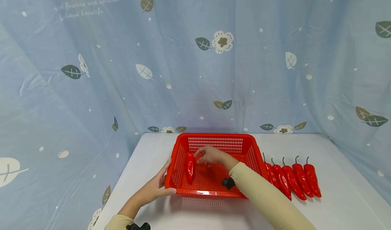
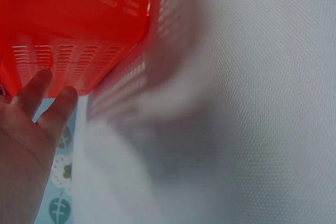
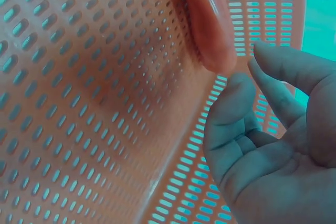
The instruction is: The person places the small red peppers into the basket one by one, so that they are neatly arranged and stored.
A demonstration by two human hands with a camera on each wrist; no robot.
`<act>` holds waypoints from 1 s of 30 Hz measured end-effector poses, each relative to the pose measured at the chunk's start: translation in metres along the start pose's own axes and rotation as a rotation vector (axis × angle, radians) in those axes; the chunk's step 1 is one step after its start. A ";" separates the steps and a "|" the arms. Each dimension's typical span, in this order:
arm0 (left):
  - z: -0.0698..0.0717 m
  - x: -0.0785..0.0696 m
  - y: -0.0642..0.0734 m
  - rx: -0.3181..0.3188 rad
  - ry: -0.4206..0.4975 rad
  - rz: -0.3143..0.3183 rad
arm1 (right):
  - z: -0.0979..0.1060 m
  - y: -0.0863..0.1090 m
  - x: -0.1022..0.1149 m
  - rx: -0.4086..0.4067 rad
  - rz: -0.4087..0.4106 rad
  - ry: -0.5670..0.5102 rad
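A red plastic basket [image 1: 210,192] with slotted walls sits on the white table. Inside it, toward the left, lies one glossy red pepper [image 1: 190,169]. My right hand [image 1: 210,155] hovers in the basket just right of that pepper, fingers loosely bent and nothing between them. In the right wrist view, the fingertips are close to one end of the pepper [image 3: 212,30]. At the basket's front left corner is my left hand [image 1: 157,186], fingers spread along the left wall and thumb by the front rim. The left wrist view shows straight fingers [image 2: 58,114] against the slotted wall.
Several red peppers [image 1: 294,182] with dark stems lie side by side on the table, right of the basket. The right forearm [image 1: 265,196] crosses the basket's front right corner. A blue patterned cloth [image 1: 183,70] hangs behind the white table [image 1: 345,182].
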State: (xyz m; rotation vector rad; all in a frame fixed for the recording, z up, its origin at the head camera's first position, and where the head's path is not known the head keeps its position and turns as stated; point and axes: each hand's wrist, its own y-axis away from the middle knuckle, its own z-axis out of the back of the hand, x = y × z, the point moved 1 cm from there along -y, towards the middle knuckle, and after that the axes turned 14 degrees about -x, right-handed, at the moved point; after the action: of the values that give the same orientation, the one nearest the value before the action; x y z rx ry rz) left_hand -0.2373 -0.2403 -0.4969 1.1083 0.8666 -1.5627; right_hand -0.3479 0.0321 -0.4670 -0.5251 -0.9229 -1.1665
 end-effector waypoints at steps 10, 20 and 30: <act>0.000 0.001 0.000 -0.002 0.016 0.005 | 0.012 0.009 0.002 -0.010 0.035 0.027; 0.001 -0.001 0.000 -0.013 0.004 0.000 | 0.030 0.016 -0.001 -0.042 0.083 0.066; 0.000 -0.001 0.001 -0.007 0.010 -0.006 | 0.050 0.026 -0.006 -0.064 0.080 0.116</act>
State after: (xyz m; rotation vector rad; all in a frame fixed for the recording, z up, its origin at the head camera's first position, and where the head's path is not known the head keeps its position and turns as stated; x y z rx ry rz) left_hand -0.2364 -0.2398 -0.4957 1.1101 0.8821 -1.5586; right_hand -0.3407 0.0826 -0.4424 -0.5356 -0.7601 -1.1446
